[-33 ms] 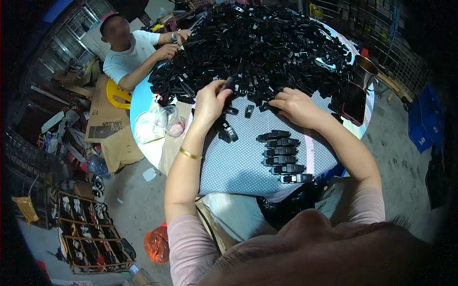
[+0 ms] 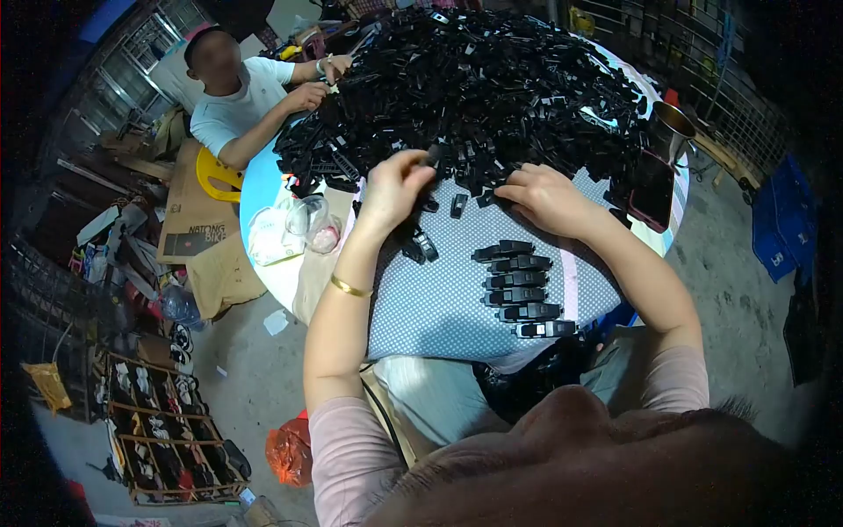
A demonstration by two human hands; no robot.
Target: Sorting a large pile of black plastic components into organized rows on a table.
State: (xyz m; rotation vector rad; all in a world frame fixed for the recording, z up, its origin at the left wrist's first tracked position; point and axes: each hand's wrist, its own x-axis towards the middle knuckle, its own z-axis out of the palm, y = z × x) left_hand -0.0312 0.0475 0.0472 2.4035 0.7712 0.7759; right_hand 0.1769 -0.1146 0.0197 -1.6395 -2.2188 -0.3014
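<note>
My left hand (image 2: pixel 393 191) is at the near edge of a large heap of small black plastic parts (image 2: pixel 474 88). Its thumb and fingers pinch one dark plastic part (image 2: pixel 433 155). My right hand (image 2: pixel 540 195) rests at the same edge, with its fingers bent together over the dark parts; what they grip, if anything, is hidden. Between the hands lies a loose black clip-like piece (image 2: pixel 459 205). Nearer to me, several black plastic pieces (image 2: pixel 524 279) form a slanting column on the patterned grey cloth (image 2: pixel 430 307). A few more pieces (image 2: pixel 425 246) lie beside my left wrist.
Across the table at left, a person in a light shirt (image 2: pixel 230 114) handles something small at the heap. Clear plastic cups and bags (image 2: pixel 303 224) sit on the left rim. A phone-like dark slab (image 2: pixel 652 189) and a metal funnel-shaped cup (image 2: pixel 673 123) are at right.
My left hand has shifted slightly right with the dark plastic part in its pinch. The right hand stays almost in place, and the column of pieces is the same.
</note>
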